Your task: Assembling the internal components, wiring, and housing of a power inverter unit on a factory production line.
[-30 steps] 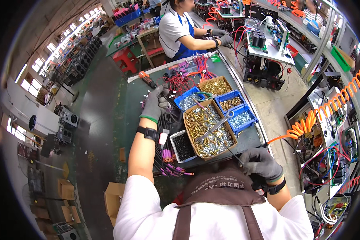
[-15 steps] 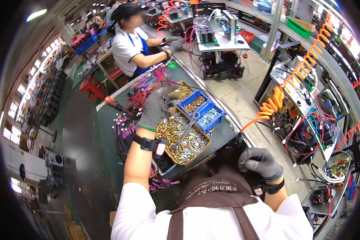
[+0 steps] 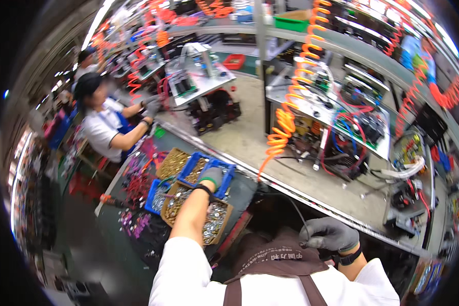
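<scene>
My left hand (image 3: 212, 176), in a grey glove with a green cuff, reaches into the right-hand part of a blue bin (image 3: 231, 172). Its fingers are blurred and hidden, so their grip cannot be made out. Beneath my left forearm is a cardboard box (image 3: 226, 224) of brass and silver screws and washers. A second cardboard box (image 3: 173, 151) of brass-coloured fasteners stands behind it. Close to my apron, my right hand (image 3: 332, 235), gloved in grey, has its fingers closed round a thin dark cable (image 3: 297, 210), which runs up toward the bench edge.
Red and purple wire leads (image 3: 137, 189) and an orange-handled tool (image 3: 108, 199) lie on the left of the bench. An orange coiled hose (image 3: 282, 133) hangs ahead. Open electronic units (image 3: 359, 127) stand at the right. A co-worker (image 3: 104, 125) works at the far left.
My left hand has moved from over the cardboard boxes into the blue bin. My view has swung to the right. The cable at my right hand now shows more clearly.
</scene>
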Tool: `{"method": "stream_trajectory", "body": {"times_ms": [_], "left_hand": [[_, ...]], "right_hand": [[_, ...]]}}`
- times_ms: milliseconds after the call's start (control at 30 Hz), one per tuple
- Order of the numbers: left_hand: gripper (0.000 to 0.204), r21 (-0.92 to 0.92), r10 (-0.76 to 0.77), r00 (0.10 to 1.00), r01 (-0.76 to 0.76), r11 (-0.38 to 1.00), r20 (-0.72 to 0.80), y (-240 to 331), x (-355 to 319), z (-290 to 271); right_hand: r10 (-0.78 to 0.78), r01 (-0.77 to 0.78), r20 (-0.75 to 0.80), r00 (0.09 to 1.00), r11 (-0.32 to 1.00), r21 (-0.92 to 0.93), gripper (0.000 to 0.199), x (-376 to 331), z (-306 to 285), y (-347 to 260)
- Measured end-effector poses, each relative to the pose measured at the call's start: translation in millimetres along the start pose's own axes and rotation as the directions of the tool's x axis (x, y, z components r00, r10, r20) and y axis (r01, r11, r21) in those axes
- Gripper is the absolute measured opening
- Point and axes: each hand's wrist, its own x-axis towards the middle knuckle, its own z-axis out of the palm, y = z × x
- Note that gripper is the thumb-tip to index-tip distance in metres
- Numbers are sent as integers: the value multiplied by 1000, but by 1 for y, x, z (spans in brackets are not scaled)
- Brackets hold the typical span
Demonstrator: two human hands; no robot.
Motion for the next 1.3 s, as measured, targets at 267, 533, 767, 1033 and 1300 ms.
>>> {"method": "stream_trajectory", "body": {"times_ms": [267,533,767,1033,1300], "left_hand": [[22,214,48,996,-30,976,-80,-2,2,0],[17,136,27,955,14,991,-296,2,-8,-10],[24,-199,42,565,-358,912,-824,21,-50,-78],[28,-982,89,987,119,150,133,208,-225,-94],[35,-993,628,770,99,57,113,514,-263,9]], "right_hand": [[-16,14,-162,987,1000,-9,11,-71,27,-2],[-160,190,-256,954,977,100,14,-124,58,-14],[-493,555,-271,827,792,255,14,-137,46,-17],[66,-154,-579,813,983,-104,20,-165,-4,24],[-118,-289,-742,660,872,-395,25,-301,-45,71]]}}
